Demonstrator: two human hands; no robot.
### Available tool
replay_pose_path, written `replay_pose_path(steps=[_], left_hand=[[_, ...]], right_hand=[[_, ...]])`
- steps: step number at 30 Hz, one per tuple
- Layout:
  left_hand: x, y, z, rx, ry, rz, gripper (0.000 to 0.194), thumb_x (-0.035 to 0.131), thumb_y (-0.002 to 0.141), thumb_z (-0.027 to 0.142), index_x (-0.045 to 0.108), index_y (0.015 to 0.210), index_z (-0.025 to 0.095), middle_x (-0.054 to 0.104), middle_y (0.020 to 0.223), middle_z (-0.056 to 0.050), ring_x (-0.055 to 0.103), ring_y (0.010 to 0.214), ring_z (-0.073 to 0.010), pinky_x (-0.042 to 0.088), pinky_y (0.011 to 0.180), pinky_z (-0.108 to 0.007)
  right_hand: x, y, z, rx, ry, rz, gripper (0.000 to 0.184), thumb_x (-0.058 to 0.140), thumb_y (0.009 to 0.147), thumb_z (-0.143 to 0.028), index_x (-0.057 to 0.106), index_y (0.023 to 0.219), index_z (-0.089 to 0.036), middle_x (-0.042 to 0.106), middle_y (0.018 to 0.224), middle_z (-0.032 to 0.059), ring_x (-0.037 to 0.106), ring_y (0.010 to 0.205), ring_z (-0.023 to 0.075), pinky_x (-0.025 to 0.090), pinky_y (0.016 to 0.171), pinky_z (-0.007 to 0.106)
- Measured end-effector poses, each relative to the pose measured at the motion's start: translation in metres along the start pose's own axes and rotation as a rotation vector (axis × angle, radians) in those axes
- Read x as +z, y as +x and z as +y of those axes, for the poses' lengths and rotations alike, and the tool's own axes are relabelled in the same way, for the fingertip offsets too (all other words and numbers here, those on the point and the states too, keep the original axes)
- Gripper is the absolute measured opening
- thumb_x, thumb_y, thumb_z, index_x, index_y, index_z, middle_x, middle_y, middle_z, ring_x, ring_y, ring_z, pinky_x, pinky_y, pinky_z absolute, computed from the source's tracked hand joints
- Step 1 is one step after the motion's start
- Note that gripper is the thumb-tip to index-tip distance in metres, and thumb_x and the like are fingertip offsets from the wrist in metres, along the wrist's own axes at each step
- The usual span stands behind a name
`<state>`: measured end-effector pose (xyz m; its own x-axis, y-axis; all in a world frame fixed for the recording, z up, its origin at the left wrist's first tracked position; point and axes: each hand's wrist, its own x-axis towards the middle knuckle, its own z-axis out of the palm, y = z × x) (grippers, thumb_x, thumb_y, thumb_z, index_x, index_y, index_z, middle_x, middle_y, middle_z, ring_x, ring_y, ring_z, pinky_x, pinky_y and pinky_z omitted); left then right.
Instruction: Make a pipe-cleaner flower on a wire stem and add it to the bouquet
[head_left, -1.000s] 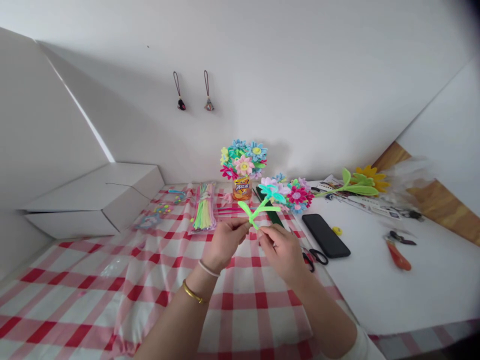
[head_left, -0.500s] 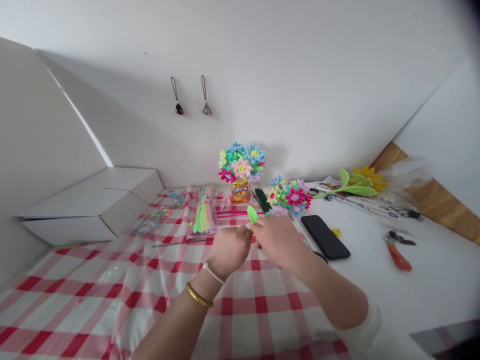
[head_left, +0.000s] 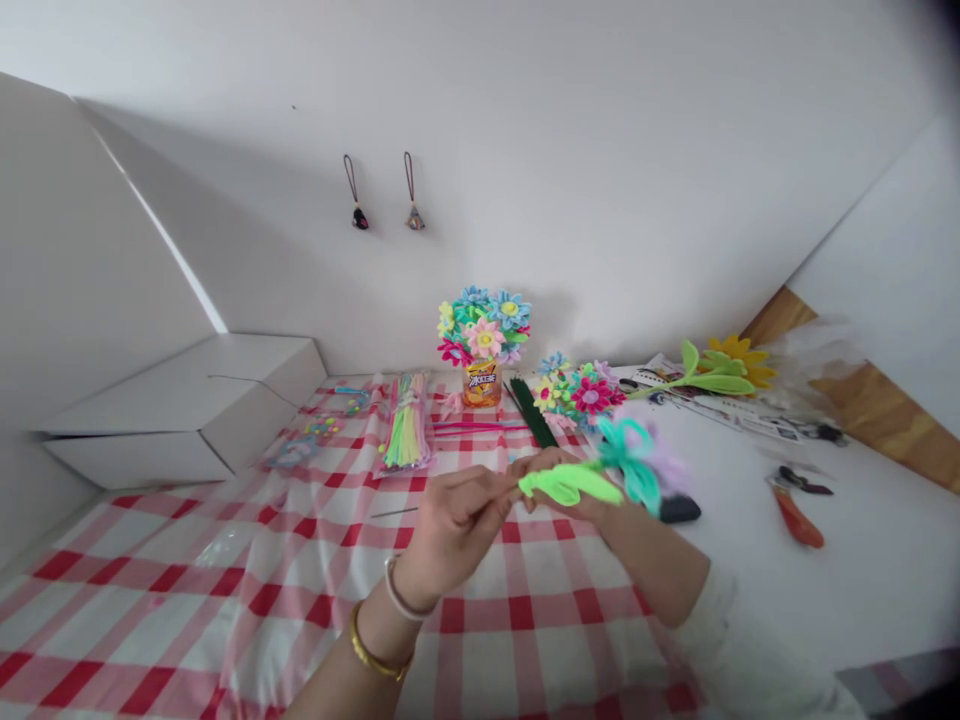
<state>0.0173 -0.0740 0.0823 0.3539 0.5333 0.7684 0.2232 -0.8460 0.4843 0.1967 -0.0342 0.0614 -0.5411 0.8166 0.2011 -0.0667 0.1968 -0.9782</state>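
My left hand (head_left: 454,520) pinches the stem end of a pipe-cleaner flower (head_left: 600,470) that has lime green leaves and a teal and lilac head. The flower lies almost sideways, head to the right. My right hand (head_left: 559,480) is closed round the stem behind the leaves and is mostly hidden by them. Both hands hover above the red and white checked cloth (head_left: 225,590).
A can with a flower bouquet (head_left: 484,345) stands at the back, loose flowers (head_left: 581,392) beside it. A pack of pipe cleaners (head_left: 406,432), a white box (head_left: 187,405), a black phone (head_left: 679,508), orange pliers (head_left: 796,515) and a sunflower (head_left: 720,368) lie around.
The flower has swung from upright to nearly sideways, its head now pointing right. Both hands dipped forward and came back a little, still holding the stem.
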Motion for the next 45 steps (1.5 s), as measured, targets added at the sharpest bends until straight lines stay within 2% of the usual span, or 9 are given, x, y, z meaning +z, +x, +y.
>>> replay_pose_path(steps=[6,9,12,16,20,23,30,39,45], left_hand=[[0.022,0.0,-0.028,-0.435,-0.291,0.31,0.01,0.058,0.076,0.021,0.068,0.079,0.018,0.064,0.066,-0.001,0.056,0.061,-0.0115,0.046,0.058,-0.023],[0.029,0.001,-0.037,-0.515,-0.319,0.415,0.01,0.063,0.072,0.024,0.069,0.076,0.018,0.063,0.065,-0.001,0.055,0.06,-0.0115,0.044,0.056,-0.022],[0.032,0.008,-0.045,-0.661,-0.564,0.524,0.01,0.065,0.07,0.026,0.068,0.073,0.017,0.056,0.054,0.003,0.044,0.045,-0.0057,0.034,0.042,-0.018],[0.029,0.022,-0.051,-0.719,-1.015,0.568,0.009,0.064,0.071,0.025,0.064,0.077,0.018,0.05,0.051,0.006,0.033,0.037,-0.0017,0.023,0.037,-0.015],[0.024,0.029,-0.059,-0.693,-1.188,0.62,0.005,0.065,0.071,0.021,0.061,0.073,0.018,0.055,0.057,0.004,0.043,0.044,-0.0034,0.034,0.044,-0.016],[0.022,0.027,-0.068,-0.724,-1.267,0.68,0.006,0.067,0.068,0.017,0.063,0.073,0.018,0.06,0.064,0.002,0.054,0.057,-0.0075,0.042,0.057,-0.02],[0.005,0.016,-0.079,-0.739,-1.302,0.518,0.002,0.067,0.068,0.018,0.066,0.067,0.017,0.065,0.068,-0.002,0.06,0.076,-0.0167,0.042,0.075,-0.032],[-0.001,0.009,-0.083,-0.699,-1.359,0.454,0.006,0.072,0.064,0.023,0.067,0.063,0.021,0.068,0.076,0.0,0.059,0.076,-0.0157,0.039,0.079,-0.034],[0.001,0.008,-0.082,-0.668,-1.432,0.316,0.014,0.072,0.063,0.031,0.068,0.069,0.019,0.064,0.068,-0.002,0.057,0.078,-0.02,0.038,0.078,-0.036]], right_hand=[[0.036,0.004,0.021,-0.186,-0.02,0.317,0.02,0.047,0.079,-0.031,0.053,0.065,-0.017,0.052,0.069,0.0021,0.052,0.07,0.0143,0.043,0.069,0.029],[0.039,0.007,0.003,-0.29,-0.334,0.432,0.018,0.05,0.08,-0.028,0.059,0.068,-0.017,0.054,0.071,0.0024,0.051,0.071,0.0146,0.042,0.067,0.028],[0.033,0.012,-0.01,-0.346,-0.593,0.504,0.014,0.053,0.079,-0.027,0.064,0.075,-0.019,0.059,0.076,0.004,0.053,0.079,0.017,0.041,0.076,0.032],[0.028,0.023,-0.002,-0.19,-0.329,0.551,0.021,0.051,0.081,-0.035,0.063,0.086,-0.019,0.063,0.082,0.0049,0.057,0.08,0.0176,0.044,0.073,0.03],[0.038,0.029,0.021,-0.072,0.063,0.488,0.03,0.054,0.078,-0.042,0.056,0.097,-0.018,0.062,0.083,0.005,0.06,0.069,0.0156,0.049,0.065,0.03],[0.046,0.029,0.032,0.002,0.082,0.407,0.035,0.056,0.077,-0.04,0.052,0.104,-0.019,0.061,0.082,0.0042,0.057,0.053,0.0115,0.046,0.051,0.025],[0.036,0.024,0.034,0.012,-0.279,0.509,0.02,0.056,0.078,-0.034,0.065,0.077,-0.016,0.058,0.063,0.0018,0.049,0.056,0.0113,0.039,0.05,0.02],[0.048,0.021,0.038,0.049,-0.123,0.375,0.025,0.052,0.08,-0.035,0.058,0.068,-0.015,0.042,0.051,-0.0038,0.035,0.04,0.0052,0.027,0.037,0.018],[0.044,0.018,0.034,0.037,-0.146,0.333,0.024,0.054,0.079,-0.035,0.061,0.07,-0.014,0.048,0.057,-0.0016,0.038,0.043,0.0055,0.03,0.04,0.018]])
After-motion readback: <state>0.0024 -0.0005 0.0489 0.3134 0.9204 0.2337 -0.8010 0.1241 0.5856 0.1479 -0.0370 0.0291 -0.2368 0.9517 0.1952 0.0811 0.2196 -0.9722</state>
